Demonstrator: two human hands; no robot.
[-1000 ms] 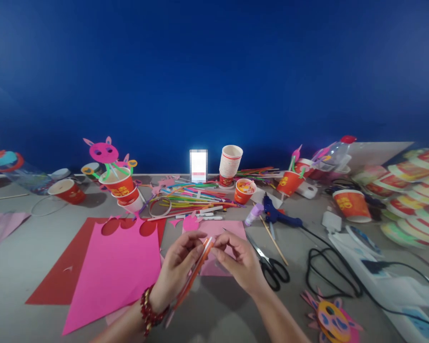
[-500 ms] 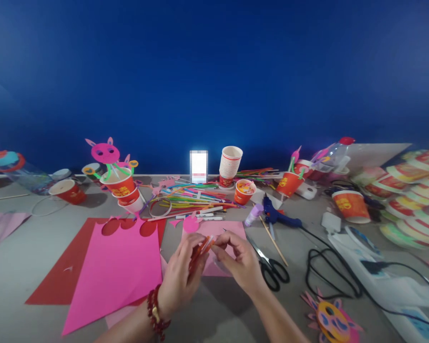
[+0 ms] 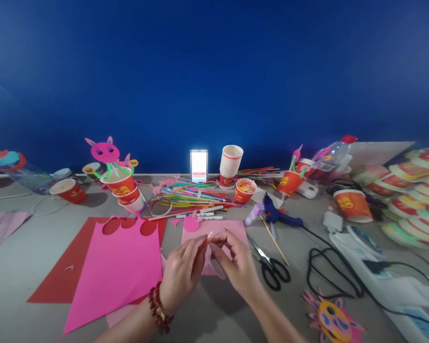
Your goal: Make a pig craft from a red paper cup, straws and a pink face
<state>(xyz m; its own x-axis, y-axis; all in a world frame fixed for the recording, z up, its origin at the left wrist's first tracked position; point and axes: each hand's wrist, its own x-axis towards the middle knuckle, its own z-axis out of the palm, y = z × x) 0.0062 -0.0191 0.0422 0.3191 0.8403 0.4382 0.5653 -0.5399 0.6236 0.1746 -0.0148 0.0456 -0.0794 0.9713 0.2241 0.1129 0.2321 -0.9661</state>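
Observation:
Both hands meet at the middle of the table, above a light pink paper sheet (image 3: 236,231). My left hand (image 3: 186,267), with a dark red bead bracelet (image 3: 158,309) on its wrist, is closed round a small orange item (image 3: 206,242) that has a white tip; fingers hide most of it, so its kind is unclear. My right hand (image 3: 234,259) pinches the right end of the same item. A pale, see-through piece (image 3: 218,267) shows below the right thumb. Just beyond the hands lies a pink paper head shape (image 3: 191,222). Black-handled scissors (image 3: 271,267) rest right of my right hand.
Bright pink paper (image 3: 121,271) with cut-outs overlaps red paper (image 3: 57,281) at left. Behind are pipe cleaners (image 3: 196,197), stacked cups (image 3: 230,164) and a cup of scraps (image 3: 245,191). At right lie a glue stick (image 3: 253,214), a blue glue gun (image 3: 280,216), its cord and a power strip (image 3: 375,281).
The orange item has turned and sits lower between my fingers, with less of it showing. My right hand has closed in on it, and a see-through piece now shows under the right thumb.

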